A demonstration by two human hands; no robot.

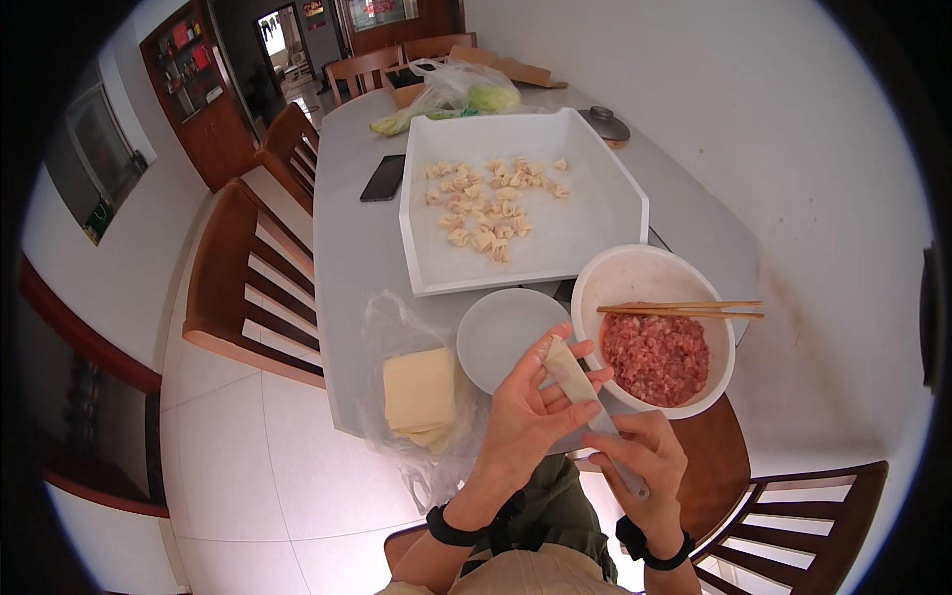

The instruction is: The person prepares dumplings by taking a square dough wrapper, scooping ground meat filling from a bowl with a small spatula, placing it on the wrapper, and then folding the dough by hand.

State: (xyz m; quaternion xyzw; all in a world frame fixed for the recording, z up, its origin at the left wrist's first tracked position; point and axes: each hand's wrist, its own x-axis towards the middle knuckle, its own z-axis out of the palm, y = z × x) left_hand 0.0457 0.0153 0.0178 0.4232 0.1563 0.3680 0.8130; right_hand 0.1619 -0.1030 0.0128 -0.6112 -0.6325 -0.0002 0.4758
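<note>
My left hand [532,409] holds a folded dumpling wrapper [569,372] across its fingers, with a darker patch of filling showing through. In my right hand [643,465] is the handle of a thin grey utensil [625,465], whose upper part runs up to the wrapper. A white bowl [587,279] of raw minced meat [654,357] stands beyond my hands at the right, with wooden chopsticks [684,309] across it. Behind my left hand is a shallow white dish [506,335]. Square wrappers [419,390] lie stacked on a clear plastic bag [387,320] at the left.
A large white tray [636,201] holds many folded dumplings [483,201]. Left of it lies a black phone [384,178]. Behind are bagged green vegetables [491,97], a cardboard box [405,93] and a dark lid [606,125]. Wooden chairs [223,275] line the grey table [342,297]; a wall borders its right.
</note>
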